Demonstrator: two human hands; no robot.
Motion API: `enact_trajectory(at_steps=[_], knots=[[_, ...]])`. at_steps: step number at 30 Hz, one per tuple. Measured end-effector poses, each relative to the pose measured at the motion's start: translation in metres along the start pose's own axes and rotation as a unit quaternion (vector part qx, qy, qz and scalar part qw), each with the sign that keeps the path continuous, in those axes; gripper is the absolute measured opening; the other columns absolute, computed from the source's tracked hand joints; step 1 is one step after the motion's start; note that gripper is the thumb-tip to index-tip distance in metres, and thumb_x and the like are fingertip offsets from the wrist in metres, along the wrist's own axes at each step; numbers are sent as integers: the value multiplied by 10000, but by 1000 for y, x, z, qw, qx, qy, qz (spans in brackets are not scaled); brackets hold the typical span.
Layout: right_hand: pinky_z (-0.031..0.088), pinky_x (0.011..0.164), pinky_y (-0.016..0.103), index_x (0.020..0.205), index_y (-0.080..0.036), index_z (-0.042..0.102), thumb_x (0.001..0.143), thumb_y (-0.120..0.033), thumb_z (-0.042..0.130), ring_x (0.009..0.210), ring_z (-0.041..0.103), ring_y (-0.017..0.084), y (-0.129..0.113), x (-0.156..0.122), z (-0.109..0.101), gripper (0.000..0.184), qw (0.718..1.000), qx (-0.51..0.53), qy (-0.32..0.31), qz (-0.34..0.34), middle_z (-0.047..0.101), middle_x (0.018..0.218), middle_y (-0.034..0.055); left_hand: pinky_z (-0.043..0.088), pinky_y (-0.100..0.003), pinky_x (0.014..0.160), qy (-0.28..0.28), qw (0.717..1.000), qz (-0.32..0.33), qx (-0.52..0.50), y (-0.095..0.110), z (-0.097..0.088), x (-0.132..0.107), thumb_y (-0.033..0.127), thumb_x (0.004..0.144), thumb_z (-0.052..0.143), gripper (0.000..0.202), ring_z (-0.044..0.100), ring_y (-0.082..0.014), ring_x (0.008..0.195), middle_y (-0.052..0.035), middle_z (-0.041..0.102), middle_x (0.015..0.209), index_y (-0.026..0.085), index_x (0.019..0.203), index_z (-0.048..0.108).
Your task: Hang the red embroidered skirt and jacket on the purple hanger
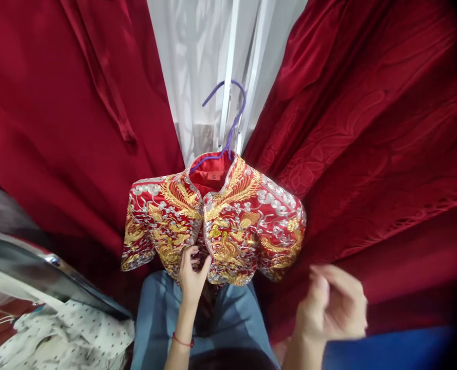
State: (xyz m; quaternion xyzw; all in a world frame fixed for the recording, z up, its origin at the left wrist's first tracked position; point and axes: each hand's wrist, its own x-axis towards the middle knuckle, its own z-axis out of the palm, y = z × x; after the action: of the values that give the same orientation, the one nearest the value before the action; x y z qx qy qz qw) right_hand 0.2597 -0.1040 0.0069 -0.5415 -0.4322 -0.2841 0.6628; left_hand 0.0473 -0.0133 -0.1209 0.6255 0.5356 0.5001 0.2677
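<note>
A short red jacket (232,226) with gold and silver embroidery hangs on a purple hanger (236,121), its front facing me. An S label (213,176) shows inside the stand-up collar. My left hand (193,275) is at the lower front opening, fingers curled at one front edge and the thumb against the other; the fingertips are partly hidden. Off to the right of the jacket, my right hand (334,303) is raised and slightly blurred. Its fingers are curled with thumb and forefinger close together, and anything between them is too small to make out.
Large red garments (367,169) hang on the right, and red cloth (97,103) hangs on the left. White rails (230,56) stand behind the hanger. Dotted white fabric (70,334) lies lower left beside a dark-edged panel (59,272). My blue-trousered legs (236,318) are below the jacket.
</note>
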Motion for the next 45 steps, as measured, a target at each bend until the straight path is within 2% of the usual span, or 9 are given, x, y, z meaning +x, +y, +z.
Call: enact_trajectory(at_steps=[5,10,16,24,28,31,35,41,45], knots=[[465,1010,541,1404,-60,443,804,-584,695,1239,542,362,24,9,20,835,956,-185,-227,21,556,1325,273,507,-408,1014,-168,986,11,-17,-16,7,-8,358,969,375,340,650,-259,1128,-136,708,1169,214,1151,623],[550,758,336,1169,-122,604,926,-483,564,852,691,223,42,-16,3,437,959,-193,-193,76,709,1023,146,539,-373,910,-259,966,-17,11,-19,10,-11,474,927,507,338,709,-265,938,-123,761,958,201,893,704],[486,614,289,931,-122,667,894,-440,637,634,634,181,41,-11,-27,322,964,-259,32,56,692,800,98,536,-336,920,-185,981,-25,-53,-12,-9,0,476,933,512,356,697,-239,959,-98,760,1031,186,971,714],[440,641,272,775,-174,559,977,-479,491,627,565,150,52,-23,0,372,947,-216,-214,101,590,705,38,528,-321,800,-251,957,-48,136,-34,23,-17,376,1008,383,387,719,-238,848,-152,758,909,156,932,692],[493,754,332,967,-126,621,909,-407,629,812,616,208,42,-21,-5,287,968,-217,-120,37,648,894,113,559,-333,771,-253,951,14,176,6,-20,-13,348,949,554,248,737,-254,877,-118,762,967,178,1099,657],[520,789,378,982,-128,650,865,-303,683,838,627,226,34,-13,-13,213,979,-188,-76,-1,668,915,118,549,-344,924,-73,972,157,160,59,-81,10,262,967,548,209,712,-202,996,-66,742,1085,237,1162,621],[525,688,323,946,-142,669,838,-157,697,705,631,180,14,14,-16,113,987,-113,-97,-63,686,823,82,538,-295,969,-30,881,419,219,134,-133,71,129,906,617,345,673,-159,1082,-42,680,1243,266,1223,624],[517,673,262,1068,-189,615,900,-92,614,690,633,135,-31,45,16,194,916,23,-338,-214,686,834,41,259,-594,1203,-8,833,442,333,180,-123,149,245,904,639,381,249,-375,1513,-129,346,1605,198,1280,599],[507,652,256,1094,-180,580,982,-181,519,699,639,143,-31,32,32,128,870,26,-455,-189,668,873,54,398,-552,1124,-60,811,444,376,178,-120,159,230,892,662,290,416,-362,1424,-189,452,1510,177,1175,622]])
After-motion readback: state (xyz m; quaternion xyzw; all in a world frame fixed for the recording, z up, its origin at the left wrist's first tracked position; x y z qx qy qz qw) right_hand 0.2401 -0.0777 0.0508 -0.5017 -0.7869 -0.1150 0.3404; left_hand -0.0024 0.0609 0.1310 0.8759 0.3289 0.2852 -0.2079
